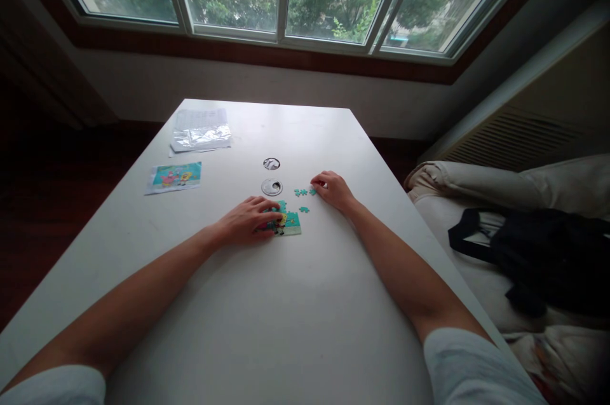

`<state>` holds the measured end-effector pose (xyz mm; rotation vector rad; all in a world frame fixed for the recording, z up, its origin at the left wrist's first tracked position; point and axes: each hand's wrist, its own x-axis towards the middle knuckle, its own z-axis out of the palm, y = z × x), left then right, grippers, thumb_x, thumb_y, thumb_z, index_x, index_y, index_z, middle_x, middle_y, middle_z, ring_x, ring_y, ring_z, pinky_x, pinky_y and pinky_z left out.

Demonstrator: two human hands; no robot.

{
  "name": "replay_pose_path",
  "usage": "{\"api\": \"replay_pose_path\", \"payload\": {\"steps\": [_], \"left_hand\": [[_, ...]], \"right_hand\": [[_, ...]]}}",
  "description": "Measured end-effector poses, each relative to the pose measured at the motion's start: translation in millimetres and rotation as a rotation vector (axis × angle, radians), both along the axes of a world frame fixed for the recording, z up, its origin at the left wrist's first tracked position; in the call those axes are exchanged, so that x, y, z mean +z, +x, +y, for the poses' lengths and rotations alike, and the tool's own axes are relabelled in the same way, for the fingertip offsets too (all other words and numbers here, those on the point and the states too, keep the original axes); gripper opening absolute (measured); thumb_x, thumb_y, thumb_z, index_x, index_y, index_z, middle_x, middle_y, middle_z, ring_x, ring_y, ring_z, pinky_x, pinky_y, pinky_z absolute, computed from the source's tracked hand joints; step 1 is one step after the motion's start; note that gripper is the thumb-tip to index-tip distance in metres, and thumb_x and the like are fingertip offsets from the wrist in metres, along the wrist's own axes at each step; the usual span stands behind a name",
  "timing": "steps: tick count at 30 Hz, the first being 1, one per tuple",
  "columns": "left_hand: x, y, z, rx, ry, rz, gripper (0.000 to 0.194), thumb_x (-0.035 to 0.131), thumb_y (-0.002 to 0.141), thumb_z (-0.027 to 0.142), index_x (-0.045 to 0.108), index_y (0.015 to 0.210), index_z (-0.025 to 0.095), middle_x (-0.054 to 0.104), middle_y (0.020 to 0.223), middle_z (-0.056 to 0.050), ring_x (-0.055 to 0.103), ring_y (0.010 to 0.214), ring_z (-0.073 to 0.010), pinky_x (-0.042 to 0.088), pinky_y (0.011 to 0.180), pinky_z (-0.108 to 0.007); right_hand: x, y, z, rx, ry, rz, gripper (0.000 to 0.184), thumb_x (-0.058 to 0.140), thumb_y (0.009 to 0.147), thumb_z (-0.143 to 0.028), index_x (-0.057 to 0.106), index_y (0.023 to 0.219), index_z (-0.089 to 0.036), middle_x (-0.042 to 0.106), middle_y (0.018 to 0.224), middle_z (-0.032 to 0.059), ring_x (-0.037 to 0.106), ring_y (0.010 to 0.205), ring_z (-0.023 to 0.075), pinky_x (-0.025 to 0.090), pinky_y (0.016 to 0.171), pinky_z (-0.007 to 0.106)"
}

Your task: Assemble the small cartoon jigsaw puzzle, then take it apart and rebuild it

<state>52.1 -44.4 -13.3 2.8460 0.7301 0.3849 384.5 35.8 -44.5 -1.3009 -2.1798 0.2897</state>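
Observation:
A partly joined jigsaw puzzle [291, 226] in turquoise and yellow lies flat on the white table. My left hand [248, 220] rests over its left side, fingers spread and lying on the joined pieces, so that part of the picture is hidden. To the right of the puzzle, my right hand [331, 189] has its fingers curled together at a turquoise puzzle piece [312, 191], which shows at the fingertips. Several loose pieces [300, 192] lie just left of that hand. One more loose piece [304, 209] sits near the puzzle's upper right corner.
Beyond the puzzle, two round metallic-looking items [271, 187] lie on the white table [267, 316]. A printed cartoon picture [176, 177] is at the left, with a clear plastic bag and paper [201, 130] behind it. A dark bag [548, 259] rests on the pale couch at the right.

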Motion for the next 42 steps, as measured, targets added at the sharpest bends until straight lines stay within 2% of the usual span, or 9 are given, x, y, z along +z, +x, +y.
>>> {"api": "replay_pose_path", "payload": {"steps": [5,11,19,24,30,34,36,38,42], "left_hand": [[2.9,-0.3,-1.3,0.011,0.007,0.000,0.047,0.056,0.097,0.050,0.055,0.139,0.030,0.053,0.145,-0.009,0.052,0.124,-0.0282,0.042,0.106,-0.045],[1.1,-0.4,-0.6,0.025,0.006,-0.008,0.045,0.056,0.097,0.050,0.056,0.138,0.031,0.054,0.145,-0.008,0.051,0.125,-0.0283,0.043,0.107,-0.045],[-1.8,0.2,0.5,0.037,-0.003,-0.024,0.044,0.058,0.096,0.048,0.057,0.137,0.031,0.054,0.146,-0.007,0.047,0.132,-0.0288,0.040,0.111,-0.046],[-0.8,0.6,1.8,0.040,-0.011,-0.027,0.044,0.058,0.096,0.048,0.057,0.136,0.030,0.055,0.144,-0.008,0.048,0.132,-0.0287,0.040,0.111,-0.046],[-2.1,-1.7,4.2,0.051,-0.013,-0.025,0.042,0.058,0.096,0.046,0.058,0.135,0.029,0.056,0.142,-0.008,0.048,0.131,-0.0285,0.041,0.111,-0.046],[-3.7,-3.1,5.9,0.064,-0.009,-0.030,0.042,0.060,0.095,0.044,0.058,0.135,0.029,0.056,0.142,-0.007,0.048,0.131,-0.0287,0.041,0.111,-0.046],[-4.5,-3.4,6.3,0.070,-0.012,-0.038,0.041,0.060,0.095,0.043,0.058,0.133,0.029,0.057,0.141,-0.008,0.049,0.130,-0.0283,0.041,0.110,-0.046],[-5.0,-3.4,6.4,0.077,-0.014,-0.049,0.040,0.061,0.094,0.043,0.059,0.132,0.029,0.057,0.140,-0.008,0.050,0.128,-0.0279,0.042,0.110,-0.045],[-5.4,-3.2,5.7,0.084,-0.007,-0.056,0.039,0.061,0.094,0.043,0.060,0.131,0.029,0.057,0.140,-0.008,0.051,0.127,-0.0277,0.043,0.109,-0.045]], "right_hand": [[9.6,8.8,1.3,0.098,-0.119,0.016,0.013,0.064,0.087,-0.024,0.076,0.091,-0.021,0.067,0.090,0.0043,0.058,0.076,0.0154,0.047,0.075,0.028],[21.9,15.0,-1.2,0.185,-0.188,-0.039,0.015,0.073,0.082,-0.026,0.077,0.095,-0.022,0.064,0.095,0.0058,0.060,0.087,0.0183,0.049,0.080,0.030],[14.5,8.4,-0.9,0.207,-0.158,-0.018,0.017,0.068,0.085,-0.018,0.078,0.097,-0.023,0.062,0.094,0.0062,0.059,0.088,0.0184,0.049,0.083,0.030],[10.7,6.9,-0.4,0.187,-0.117,-0.014,0.017,0.066,0.086,-0.019,0.077,0.098,-0.022,0.063,0.092,0.0059,0.057,0.088,0.0185,0.046,0.085,0.031],[20.2,0.8,-8.1,0.198,-0.165,-0.033,0.009,0.065,0.086,-0.026,0.071,0.086,-0.019,0.061,0.077,0.0005,0.053,0.072,0.0138,0.041,0.070,0.025],[32.1,-10.0,-18.7,0.276,-0.235,-0.130,0.015,0.068,0.086,-0.033,0.069,0.079,-0.020,0.061,0.071,-0.0019,0.049,0.064,0.0115,0.034,0.062,0.024],[38.0,-15.8,-25.1,0.305,-0.268,-0.191,0.014,0.072,0.084,-0.036,0.070,0.083,-0.022,0.064,0.074,-0.0017,0.052,0.063,0.0117,0.033,0.061,0.025],[42.9,-21.2,-31.9,0.274,-0.236,-0.247,0.016,0.078,0.080,-0.036,0.071,0.084,-0.023,0.066,0.079,-0.0004,0.054,0.064,0.0125,0.032,0.060,0.026],[47.9,-30.7,-44.9,0.195,-0.157,-0.348,0.016,0.083,0.076,-0.027,0.070,0.084,-0.025,0.067,0.089,0.0021,0.058,0.067,0.0147,0.032,0.059,0.027]]}}
